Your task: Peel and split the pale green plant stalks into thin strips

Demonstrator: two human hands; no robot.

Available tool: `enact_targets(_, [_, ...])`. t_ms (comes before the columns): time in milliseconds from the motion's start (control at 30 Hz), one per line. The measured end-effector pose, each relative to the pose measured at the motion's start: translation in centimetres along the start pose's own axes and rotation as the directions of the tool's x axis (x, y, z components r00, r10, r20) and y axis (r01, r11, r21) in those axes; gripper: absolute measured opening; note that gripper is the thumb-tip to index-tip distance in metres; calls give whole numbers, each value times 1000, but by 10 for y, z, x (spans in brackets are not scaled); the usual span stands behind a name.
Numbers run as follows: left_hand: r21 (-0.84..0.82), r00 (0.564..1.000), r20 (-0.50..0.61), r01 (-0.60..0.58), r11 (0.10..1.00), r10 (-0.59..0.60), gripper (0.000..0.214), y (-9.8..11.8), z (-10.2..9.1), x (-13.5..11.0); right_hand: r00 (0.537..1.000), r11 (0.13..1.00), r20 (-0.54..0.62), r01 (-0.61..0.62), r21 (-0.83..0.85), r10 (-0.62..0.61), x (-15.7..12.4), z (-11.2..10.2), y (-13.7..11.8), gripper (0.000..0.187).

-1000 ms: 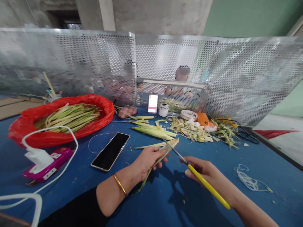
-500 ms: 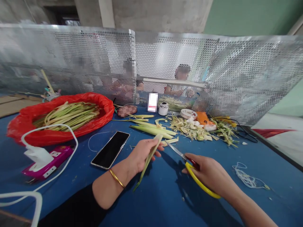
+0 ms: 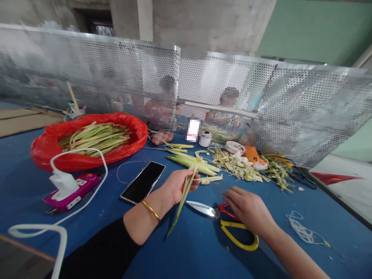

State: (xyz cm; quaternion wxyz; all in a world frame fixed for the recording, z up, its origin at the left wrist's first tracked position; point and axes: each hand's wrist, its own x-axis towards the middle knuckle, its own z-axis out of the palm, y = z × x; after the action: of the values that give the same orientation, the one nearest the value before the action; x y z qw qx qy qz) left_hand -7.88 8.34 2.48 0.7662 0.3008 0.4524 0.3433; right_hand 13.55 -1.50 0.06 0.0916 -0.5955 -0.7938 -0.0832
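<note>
My left hand (image 3: 177, 185) is closed around a long pale green leaf strip (image 3: 180, 205) that hangs down toward the blue table (image 3: 203, 252). My right hand (image 3: 250, 210) rests over the handles of scissors (image 3: 229, 224) with yellow and red handles, which lie flat on the table with the blades pointing left. Its fingers are loosely spread above the handles and grip nothing. A cut leaf tip (image 3: 209, 179) lies just beyond both hands, beside trimmed leaf pieces (image 3: 192, 162).
A red bag of green strips (image 3: 93, 137) sits at the left, a black phone (image 3: 143, 181) and a pink power strip with white charger (image 3: 69, 188) nearer me. Leaf scraps (image 3: 244, 166) pile at the back. White string (image 3: 305, 228) lies right. People sit behind a perforated metal screen (image 3: 290, 108).
My right hand has lowered the scissors onto the table and let go of them. The cut tip has dropped beside the leaf pieces. My left hand keeps the strip.
</note>
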Motion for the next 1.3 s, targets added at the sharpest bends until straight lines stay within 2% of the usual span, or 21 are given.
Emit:
enact_targets(100, [15,1000,5,1,1000,-1,18,-2,2,-2,998,998,-61,27,-62,-31,29,10,-6,23])
enact_targets(267, [43,1000,11,14,999,-15,19,-4,4,-4,990,983,-83,97,-158,-111,69,30,-18,14])
enact_targets(367, [54,1000,15,14,998,-15,17,-4,4,-4,979,973,-115,144,-182,-166,73,34,-16,19])
enact_targets(467, [74,1000,28,9,997,-11,13,-6,5,-4,968,970,-177,140,-200,-177,64,23,0,17])
enact_targets(533, [97,999,45,11,995,-15,10,-9,5,-4,964,975,-239,64,-211,-115,57,11,18,17])
enact_targets(600, [128,997,70,11,992,-20,8,-13,6,-4,940,971,-341,-104,-214,25,50,-2,40,21])
enact_targets(700, [184,994,108,-6,983,-14,9,-18,7,-7,814,902,-511,-403,-156,275,40,-14,66,29])
enact_targets(733, [208,993,117,-23,978,-2,10,-20,8,-8,780,888,-527,-449,-97,337,36,-15,69,30])
enact_targets(767, [245,992,127,-53,968,22,12,-21,9,-9,765,887,-513,-462,-16,389,33,-15,68,31])
enact_targets(800, [298,988,141,-96,950,55,13,-23,10,-11,769,891,-472,-446,85,430,29,-14,64,31])
enact_targets(867, [437,971,200,-209,875,132,15,-28,12,-13,823,880,-342,-354,317,454,22,-10,44,31])
enact_targets(900, [504,955,247,-271,820,164,16,-31,13,-14,857,879,-300,-301,370,420,19,-8,31,29])
enact_targets(967, [600,918,342,-377,706,200,19,-38,14,-16,937,800,-178,-146,582,301,14,-6,1,30])
enact_targets(1000, [634,901,379,-418,651,210,20,-41,14,-17,960,781,-131,-116,614,246,11,-7,-12,31])
enact_targets(1067, [707,881,416,-470,528,227,17,-45,12,-17,987,801,-76,-70,595,143,9,-9,-33,19])
enact_targets(1167, [800,873,416,-484,354,253,13,-44,10,-16,993,819,-30,-75,569,112,7,-12,-45,21])
enact_targets(1233, [821,870,411,-484,304,274,10,-42,9,-14,993,819,-2,-95,566,117,7,-12,-45,14])
enact_targets(1300, [823,868,407,-484,298,286,10,-39,8,-13,993,826,-1,-100,555,121,6,-11,-43,12])
